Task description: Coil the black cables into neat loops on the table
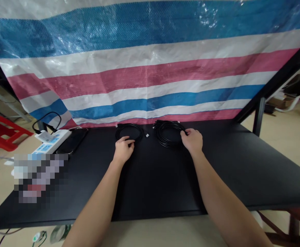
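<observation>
Lightly, left hand [123,150] grips one black cable coil [128,132], right hand [192,140] a second coil [169,134].

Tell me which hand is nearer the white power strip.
Left. The left hand rests on a coiled black cable, to the right of the power strip. The right hand is farther right, on a second coil.

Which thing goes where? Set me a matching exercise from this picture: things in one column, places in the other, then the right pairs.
Things:
1. Person's left hand
2. Person's right hand
3. White multi-socket power strip
4. Blue, white and pink striped woven tarp

Places:
A. Hanging behind the black tabletop
B. On the black cable coil on the right
C. Near the tabletop's left edge, beside a dark phone
D. On the black cable coil on the left

Pairs: 1-D, 2-B, 3-C, 4-A
</observation>
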Demonstrator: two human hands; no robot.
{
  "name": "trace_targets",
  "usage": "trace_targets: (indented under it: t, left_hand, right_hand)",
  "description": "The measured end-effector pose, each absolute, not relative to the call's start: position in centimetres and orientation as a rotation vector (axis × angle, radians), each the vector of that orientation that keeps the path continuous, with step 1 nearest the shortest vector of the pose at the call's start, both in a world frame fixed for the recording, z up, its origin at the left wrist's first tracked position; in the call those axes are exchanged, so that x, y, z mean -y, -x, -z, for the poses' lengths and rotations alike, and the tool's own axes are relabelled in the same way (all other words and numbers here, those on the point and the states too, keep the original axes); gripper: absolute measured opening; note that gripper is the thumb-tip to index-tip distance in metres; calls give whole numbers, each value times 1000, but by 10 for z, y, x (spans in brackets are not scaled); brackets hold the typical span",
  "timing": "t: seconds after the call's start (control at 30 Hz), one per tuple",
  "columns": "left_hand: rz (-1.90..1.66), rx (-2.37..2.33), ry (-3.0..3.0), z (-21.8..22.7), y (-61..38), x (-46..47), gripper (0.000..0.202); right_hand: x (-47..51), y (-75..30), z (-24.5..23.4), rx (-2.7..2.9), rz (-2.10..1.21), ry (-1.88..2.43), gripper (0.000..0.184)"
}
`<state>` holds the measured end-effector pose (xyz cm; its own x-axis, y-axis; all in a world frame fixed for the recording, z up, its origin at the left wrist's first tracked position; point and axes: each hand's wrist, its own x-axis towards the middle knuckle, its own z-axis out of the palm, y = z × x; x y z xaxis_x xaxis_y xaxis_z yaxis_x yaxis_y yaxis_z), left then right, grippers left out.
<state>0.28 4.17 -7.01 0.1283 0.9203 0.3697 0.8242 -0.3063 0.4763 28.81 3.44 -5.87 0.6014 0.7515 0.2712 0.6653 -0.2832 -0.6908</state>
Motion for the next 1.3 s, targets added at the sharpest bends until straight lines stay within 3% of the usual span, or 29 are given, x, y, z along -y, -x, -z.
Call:
trace_targets:
  t: [0.27,0.43,0.6,0.8,0.93,1.2,1.3]
  left_hand:
    - [-1174,-1741,-2159,66,-3,-40,25]
    - [-1242,-1752,-2101,66,-1,-41,23]
    - [-1293,-1666,-2108,66,-4,-38,23]
    - [-1311,-1339,-2059,65,-25,-20,53]
    - [-1285,-1167,-1955,68,-41,-11,48]
    - [-1464,-1309,-1637,60,-43,-13,19]
    - [-1570,-1248,-1514,53,-36,-16,33]
  right_hand:
    - [-29,-286,41,934,-388,2051,9]
    - [-37,-293,53,785,-457,1638,3]
    - [-39,-295,57,814,-689,1153,18]
    - [-24,-284,42,906,-1036,805,24]
    - [-19,-270,39,950,-1179,764,22]
    - [-19,-265,35,929,-1091,824,20]
    - [-20,-278,33,790,-958,805,19]
